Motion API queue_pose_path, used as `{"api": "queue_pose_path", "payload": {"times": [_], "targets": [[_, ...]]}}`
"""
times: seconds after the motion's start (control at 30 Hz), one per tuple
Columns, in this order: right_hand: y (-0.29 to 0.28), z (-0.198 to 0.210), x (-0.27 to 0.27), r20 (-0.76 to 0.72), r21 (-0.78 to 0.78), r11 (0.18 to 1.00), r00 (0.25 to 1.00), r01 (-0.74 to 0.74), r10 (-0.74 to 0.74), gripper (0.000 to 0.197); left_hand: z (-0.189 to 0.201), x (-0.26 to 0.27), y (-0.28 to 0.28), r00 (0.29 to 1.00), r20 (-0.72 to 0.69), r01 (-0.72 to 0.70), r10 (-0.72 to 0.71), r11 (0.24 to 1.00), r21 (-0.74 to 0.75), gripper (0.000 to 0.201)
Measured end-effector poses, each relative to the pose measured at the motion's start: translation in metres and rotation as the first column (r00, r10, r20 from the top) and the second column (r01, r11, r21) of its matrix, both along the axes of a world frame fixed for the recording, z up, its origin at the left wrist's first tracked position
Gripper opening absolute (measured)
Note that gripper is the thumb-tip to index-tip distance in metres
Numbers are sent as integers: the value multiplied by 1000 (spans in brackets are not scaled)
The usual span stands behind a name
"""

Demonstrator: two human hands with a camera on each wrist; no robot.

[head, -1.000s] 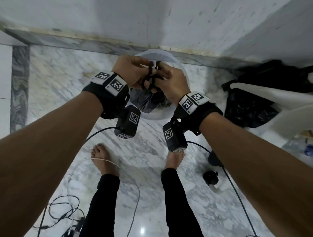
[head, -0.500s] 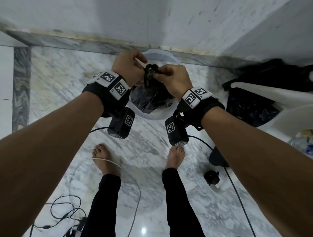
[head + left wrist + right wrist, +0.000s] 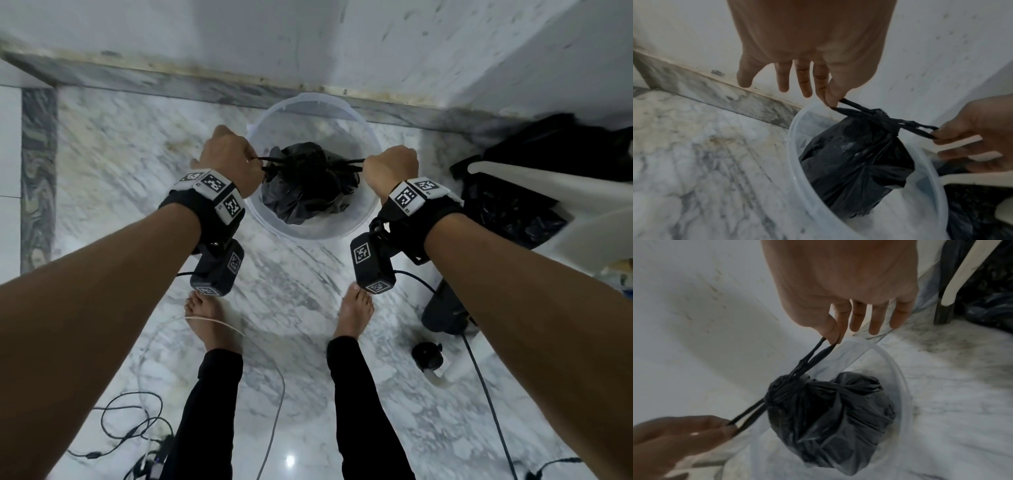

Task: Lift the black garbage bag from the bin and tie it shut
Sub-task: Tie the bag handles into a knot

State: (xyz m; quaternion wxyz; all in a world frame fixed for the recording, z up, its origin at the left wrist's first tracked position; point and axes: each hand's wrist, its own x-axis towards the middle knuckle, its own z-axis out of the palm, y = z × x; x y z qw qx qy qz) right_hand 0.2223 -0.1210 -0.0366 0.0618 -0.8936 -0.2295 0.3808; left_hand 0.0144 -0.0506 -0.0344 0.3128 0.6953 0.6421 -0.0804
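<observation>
The black garbage bag (image 3: 310,186) hangs over the translucent white bin (image 3: 270,219), its lower part inside the rim. A knot (image 3: 880,117) closes its neck, and two thin handle loops stretch out sideways from it. My left hand (image 3: 227,157) pinches the left loop (image 3: 849,108) between thumb and forefinger, the other fingers spread loose. My right hand (image 3: 390,168) pinches the right loop (image 3: 819,350) the same way. In the right wrist view the bag (image 3: 830,418) bulges below the knot, above the bin (image 3: 902,386).
The bin stands against a white wall (image 3: 308,41) with a marble skirting (image 3: 137,78). A white plastic chair (image 3: 548,192) and a pile of black bags (image 3: 513,212) sit to the right. Cables (image 3: 130,425) and small black objects (image 3: 428,356) lie on the marble floor by my bare feet.
My hands were together over the bag working the handles; now they have pulled apart to left and right, drawing the loops taut and the knot tight.
</observation>
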Motion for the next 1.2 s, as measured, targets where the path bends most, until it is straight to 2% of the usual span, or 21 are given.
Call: {"api": "queue_pose_path", "payload": {"times": [0.07, 0.13, 0.23, 0.37, 0.53, 0.77, 1.2], "targets": [[-6, 0, 3, 21, -61, 997, 999, -49, 50, 29, -5, -4, -1, 996, -86, 25, -26, 1000, -11, 21], [-8, -1, 4, 60, -64, 995, 995, -70, 74, 21, -9, -5, -3, 989, -138, 50, -53, 998, -25, 22], [-4, -3, 4, 89, -77, 994, 993, -71, 78, 33, -14, -5, -6, 983, -172, 60, -66, 997, -38, 22], [-9, -5, 5, 114, -65, 995, 990, -71, 78, 39, -17, -7, -5, 980, -177, 80, -90, 995, -60, 23], [-17, -10, 4, 119, -8, 1000, 993, -10, 11, 43, -20, -9, -8, 980, -170, 87, -98, 994, -72, 21], [-21, -16, 5, 152, -52, 993, 982, -107, 114, 36, -27, -13, -13, 978, -184, 86, -100, 993, -79, 21], [-23, -23, 8, 150, -106, 984, 976, -143, 158, 32, -27, -13, -16, 977, -188, 85, -104, 991, -105, 20]]}}
